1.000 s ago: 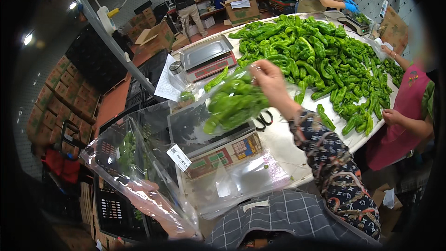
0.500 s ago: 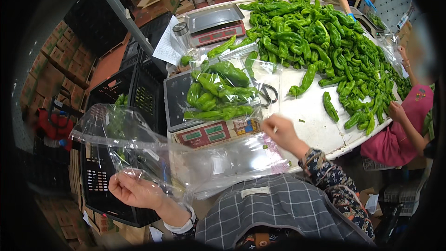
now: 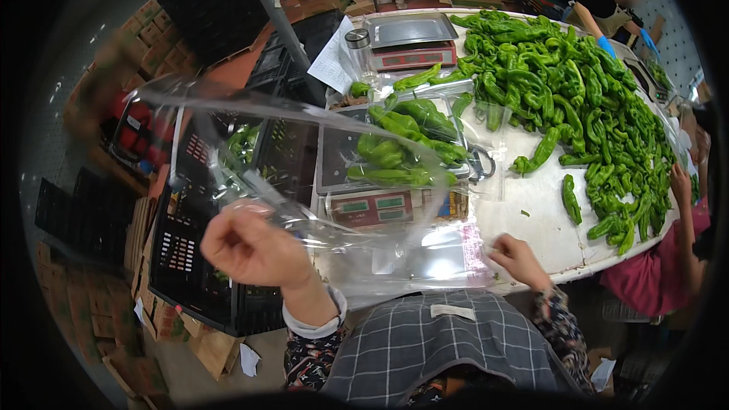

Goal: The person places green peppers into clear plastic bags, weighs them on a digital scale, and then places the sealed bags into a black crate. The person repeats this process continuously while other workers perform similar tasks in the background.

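My left hand (image 3: 257, 247) is closed in a pinch on a clear plastic bag (image 3: 266, 188), which billows out with its mouth spread in front of the scale. My right hand (image 3: 521, 260) has its fingers curled at the table's near edge, beside flat clear bags (image 3: 437, 257) with pink print; whether it grips anything is hidden. Beyond the bag, a filled bag of long green peppers (image 3: 414, 133) rests on a digital scale (image 3: 334, 156) with a red display panel. Scissors (image 3: 481, 163) with dark handles lie just right of the scale, partly under plastic.
A large heap of green peppers (image 3: 562, 83) covers the far right of the white table (image 3: 524, 205). Another scale (image 3: 414, 42), a glass jar (image 3: 358, 49) and a paper sheet (image 3: 332, 61) stand behind. Black crates (image 3: 182, 243) sit left. Co-workers stand around the right side.
My left hand has risen and moved right, swinging the clear bag up and across the scale. The right hand has shifted right and nearer the table's edge. The view has turned leftward.
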